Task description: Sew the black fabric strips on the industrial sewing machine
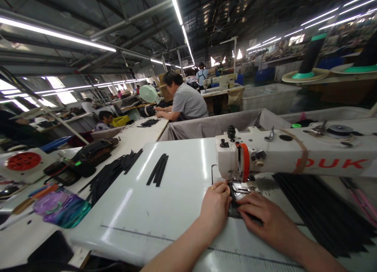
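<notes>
- Far left: round red perforated disc [23, 161] in a white housing. Near it, a translucent purple-and-teal plastic case [60, 209].
- Black fabric pouches [91, 154], then a loose fan of long black strips [108, 173] and 1 small separate bundle [158, 170].
- All lie on the glossy white counter [132, 213], which has a ruler printed along its near edge.
- Left hand [216, 207]: fingers curled onto the short black strip piece [233, 209]. Cannot tell whether the grip pinches or only presses.
- The piece lies at the presser foot [240, 188] of the white industrial sewing machine [294, 156].
- Right hand [265, 219]: fingers spread flat, pressing the same piece down.
- Judgement: piece being lined up for stitching. Any feed calls for both hands steady and fingertips clear of the needle.
- Right: a stack of black strips [321, 209].
</notes>
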### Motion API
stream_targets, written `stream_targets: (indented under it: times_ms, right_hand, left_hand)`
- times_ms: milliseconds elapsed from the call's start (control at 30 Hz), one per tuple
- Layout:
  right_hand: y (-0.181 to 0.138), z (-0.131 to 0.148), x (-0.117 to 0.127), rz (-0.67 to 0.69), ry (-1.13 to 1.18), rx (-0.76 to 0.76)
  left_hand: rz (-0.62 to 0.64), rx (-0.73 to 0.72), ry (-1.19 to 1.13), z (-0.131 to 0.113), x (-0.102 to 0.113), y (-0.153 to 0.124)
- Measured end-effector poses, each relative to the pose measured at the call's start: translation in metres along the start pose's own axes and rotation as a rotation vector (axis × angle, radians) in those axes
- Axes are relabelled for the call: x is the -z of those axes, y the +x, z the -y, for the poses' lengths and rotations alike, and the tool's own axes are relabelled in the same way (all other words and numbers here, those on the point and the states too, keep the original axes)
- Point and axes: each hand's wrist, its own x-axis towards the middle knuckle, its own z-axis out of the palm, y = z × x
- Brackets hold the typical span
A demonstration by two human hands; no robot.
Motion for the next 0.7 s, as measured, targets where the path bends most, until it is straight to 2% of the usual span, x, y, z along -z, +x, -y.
stream_targets:
  times_ms: [200,700]
  right_hand:
    - [0.0034,-0.0055,-0.0059,-0.024,-0.082,0.016]
    - [0.0022,-0.0074,-0.0081,-0.006,-0.084,-0.022]
  left_hand:
    - [0.013,0.005,0.050,-0.0025,0.0005,-0.0003]
    - [0.008,-0.037,0.128,-0.0080,0.0002,0.0003]
